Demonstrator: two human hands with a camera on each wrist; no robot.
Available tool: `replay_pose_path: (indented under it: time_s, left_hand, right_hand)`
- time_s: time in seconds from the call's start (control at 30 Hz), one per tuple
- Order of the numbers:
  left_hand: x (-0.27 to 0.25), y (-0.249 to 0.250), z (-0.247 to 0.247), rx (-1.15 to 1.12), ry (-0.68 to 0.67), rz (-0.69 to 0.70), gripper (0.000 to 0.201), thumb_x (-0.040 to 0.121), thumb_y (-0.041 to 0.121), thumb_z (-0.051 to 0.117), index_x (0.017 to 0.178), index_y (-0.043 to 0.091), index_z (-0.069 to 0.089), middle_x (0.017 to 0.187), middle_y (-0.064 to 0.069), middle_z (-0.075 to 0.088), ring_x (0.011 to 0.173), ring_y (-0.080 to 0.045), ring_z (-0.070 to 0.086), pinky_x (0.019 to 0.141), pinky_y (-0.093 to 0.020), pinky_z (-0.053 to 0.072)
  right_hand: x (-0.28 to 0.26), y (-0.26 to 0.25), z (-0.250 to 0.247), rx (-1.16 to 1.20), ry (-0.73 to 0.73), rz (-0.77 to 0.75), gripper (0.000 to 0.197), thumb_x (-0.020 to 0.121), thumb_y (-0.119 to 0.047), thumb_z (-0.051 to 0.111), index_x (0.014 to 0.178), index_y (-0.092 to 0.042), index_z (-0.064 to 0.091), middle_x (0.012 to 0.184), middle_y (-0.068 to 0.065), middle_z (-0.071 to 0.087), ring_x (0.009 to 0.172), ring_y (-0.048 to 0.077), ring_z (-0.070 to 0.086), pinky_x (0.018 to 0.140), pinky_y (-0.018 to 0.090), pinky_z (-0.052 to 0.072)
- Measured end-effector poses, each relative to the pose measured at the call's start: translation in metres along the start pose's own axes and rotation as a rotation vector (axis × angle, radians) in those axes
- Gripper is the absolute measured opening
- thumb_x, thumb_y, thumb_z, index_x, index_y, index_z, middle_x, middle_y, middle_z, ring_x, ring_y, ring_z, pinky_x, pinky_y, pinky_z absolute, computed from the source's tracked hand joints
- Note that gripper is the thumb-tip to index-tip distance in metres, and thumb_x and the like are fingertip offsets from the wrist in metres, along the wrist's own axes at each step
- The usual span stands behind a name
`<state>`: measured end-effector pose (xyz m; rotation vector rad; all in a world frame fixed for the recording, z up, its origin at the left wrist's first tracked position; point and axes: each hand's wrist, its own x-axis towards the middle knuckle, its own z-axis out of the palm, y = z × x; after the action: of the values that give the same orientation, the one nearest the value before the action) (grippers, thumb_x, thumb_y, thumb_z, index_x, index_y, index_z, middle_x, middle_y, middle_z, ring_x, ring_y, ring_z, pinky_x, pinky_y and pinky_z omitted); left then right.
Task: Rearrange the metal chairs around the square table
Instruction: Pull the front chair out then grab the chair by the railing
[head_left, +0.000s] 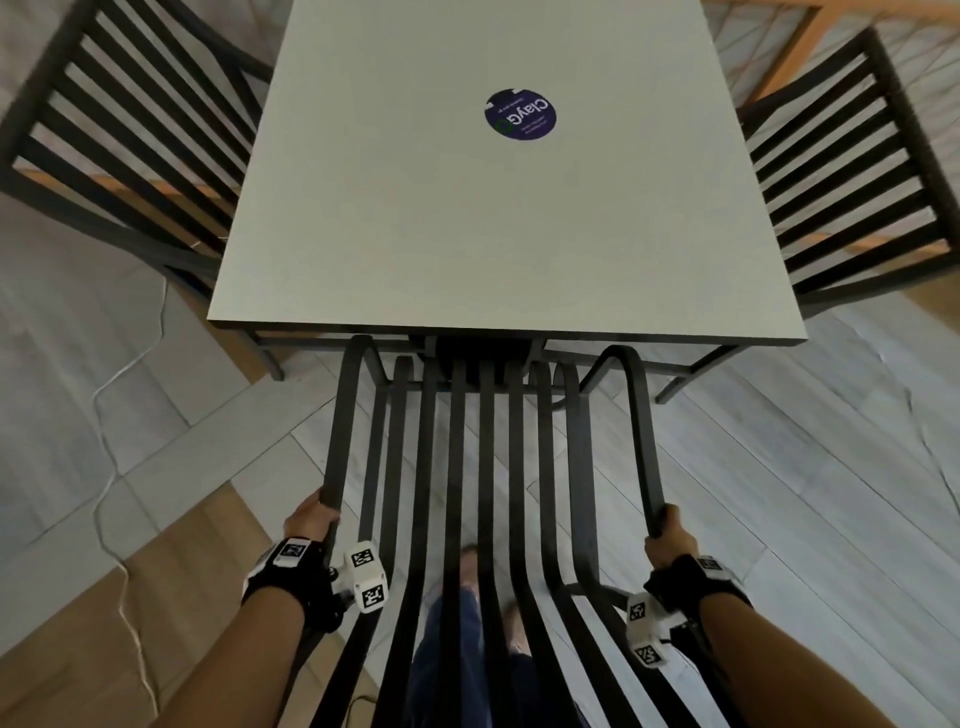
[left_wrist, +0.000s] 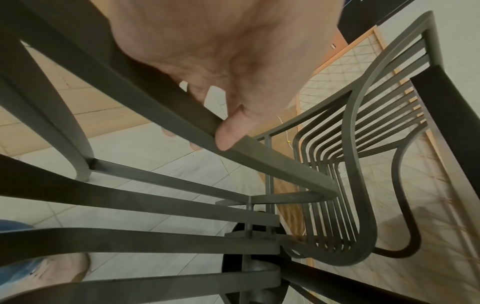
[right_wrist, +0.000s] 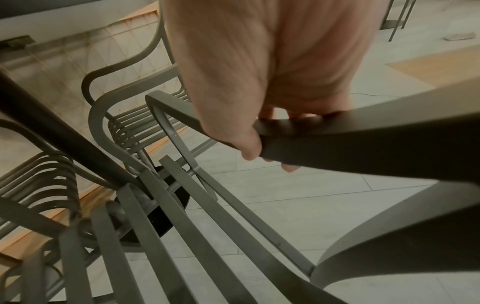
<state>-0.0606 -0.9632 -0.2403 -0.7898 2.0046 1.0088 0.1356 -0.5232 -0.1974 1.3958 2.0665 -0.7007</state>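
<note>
A dark slatted metal chair stands in front of me, its seat front tucked under the near edge of the square grey table. My left hand grips the chair's left armrest, thumb on top and fingers curled beneath. My right hand grips the right armrest the same way. A second metal chair stands at the table's left side, and a third chair at its right side.
A round purple sticker lies on the tabletop. A thin white cable trails over the tiled floor at the left. My legs and feet show through the chair's slats. The table's black round base sits under the chair front.
</note>
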Motion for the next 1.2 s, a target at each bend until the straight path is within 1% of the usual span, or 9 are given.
replay_pose_path:
  time_s: [0.17, 0.23, 0.33, 0.47, 0.57, 0.73, 0.8, 0.97, 1.2]
  left_hand:
    - [-0.056, 0.024, 0.001, -0.146, 0.106, -0.013, 0.048, 0.087, 0.003, 0.048, 0.133, 0.013, 0.052, 0.122, -0.021, 0.062, 0.098, -0.038, 0.057, 0.087, -0.034, 0.045]
    - [-0.07, 0.03, 0.006, -0.128, 0.167, -0.004, 0.05, 0.087, 0.008, 0.049, 0.136, 0.019, 0.048, 0.128, -0.019, 0.059, 0.109, -0.041, 0.055, 0.1, -0.042, 0.044]
    - [-0.093, 0.043, 0.016, 0.122, 0.235, 0.078, 0.054, 0.084, 0.022, 0.054, 0.136, 0.031, 0.044, 0.134, -0.016, 0.051, 0.117, -0.04, 0.05, 0.105, -0.054, 0.037]
    - [-0.142, 0.074, 0.044, 0.07, 0.147, 0.279, 0.045, 0.083, 0.019, 0.058, 0.127, 0.03, 0.053, 0.138, -0.011, 0.05, 0.122, -0.033, 0.05, 0.106, -0.053, 0.037]
    - [-0.186, 0.1, 0.075, -0.083, 0.022, 0.364, 0.035, 0.087, 0.009, 0.056, 0.121, 0.02, 0.059, 0.133, -0.008, 0.055, 0.12, -0.026, 0.051, 0.101, -0.042, 0.042]
    - [-0.286, 0.142, 0.14, -0.158, -0.075, 0.579, 0.025, 0.09, 0.014, 0.055, 0.113, 0.018, 0.064, 0.117, -0.002, 0.063, 0.111, -0.018, 0.057, 0.096, -0.034, 0.043]
    - [-0.333, 0.146, 0.172, -0.117, -0.058, 0.709, 0.025, 0.09, 0.012, 0.055, 0.112, 0.019, 0.063, 0.115, -0.001, 0.065, 0.11, -0.015, 0.058, 0.1, -0.036, 0.044]
    - [-0.43, 0.139, 0.266, 0.181, 0.03, 1.056, 0.033, 0.084, 0.023, 0.06, 0.114, 0.037, 0.058, 0.117, 0.02, 0.061, 0.115, 0.0, 0.053, 0.104, -0.033, 0.04]
    - [-0.475, 0.203, 0.374, 0.168, -0.102, 1.161, 0.035, 0.083, 0.012, 0.062, 0.114, 0.028, 0.058, 0.114, 0.011, 0.061, 0.111, -0.004, 0.054, 0.099, -0.027, 0.042]
  right_hand:
    - [-0.001, 0.004, -0.007, 0.016, -0.044, -0.023, 0.049, 0.091, -0.01, 0.048, 0.136, -0.019, 0.03, 0.076, 0.011, 0.054, 0.072, 0.034, 0.059, 0.071, 0.045, 0.053]
    - [-0.001, 0.005, -0.016, 0.009, -0.068, -0.051, 0.053, 0.092, -0.016, 0.052, 0.14, -0.018, 0.03, 0.094, 0.017, 0.062, 0.079, 0.033, 0.057, 0.072, 0.039, 0.048]
    - [-0.004, 0.002, -0.037, 0.003, -0.07, -0.111, 0.056, 0.092, -0.024, 0.057, 0.142, -0.015, 0.034, 0.118, 0.018, 0.063, 0.091, 0.031, 0.059, 0.081, 0.036, 0.049]
    - [-0.008, 0.007, -0.07, 0.034, -0.037, -0.181, 0.054, 0.092, -0.026, 0.059, 0.139, -0.012, 0.037, 0.132, 0.018, 0.055, 0.118, 0.034, 0.054, 0.098, 0.039, 0.044]
    - [-0.004, 0.025, -0.102, 0.063, -0.008, -0.228, 0.05, 0.092, -0.026, 0.059, 0.136, -0.012, 0.041, 0.132, 0.019, 0.055, 0.119, 0.034, 0.053, 0.099, 0.036, 0.042]
    - [0.014, 0.084, -0.171, 0.111, 0.022, -0.317, 0.049, 0.091, -0.028, 0.06, 0.134, -0.011, 0.044, 0.13, 0.02, 0.055, 0.119, 0.034, 0.052, 0.098, 0.036, 0.041]
    - [0.021, 0.11, -0.205, 0.094, 0.035, -0.357, 0.048, 0.092, -0.027, 0.06, 0.134, -0.011, 0.044, 0.131, 0.02, 0.054, 0.119, 0.034, 0.052, 0.098, 0.036, 0.04]
    - [0.032, 0.165, -0.297, 0.076, 0.086, -0.489, 0.048, 0.092, -0.027, 0.06, 0.134, -0.013, 0.042, 0.131, 0.02, 0.053, 0.119, 0.032, 0.052, 0.097, 0.035, 0.041]
    - [0.046, 0.171, -0.417, 0.107, 0.226, -0.679, 0.044, 0.091, -0.026, 0.06, 0.131, -0.015, 0.045, 0.127, 0.017, 0.055, 0.101, 0.029, 0.059, 0.081, 0.029, 0.041]
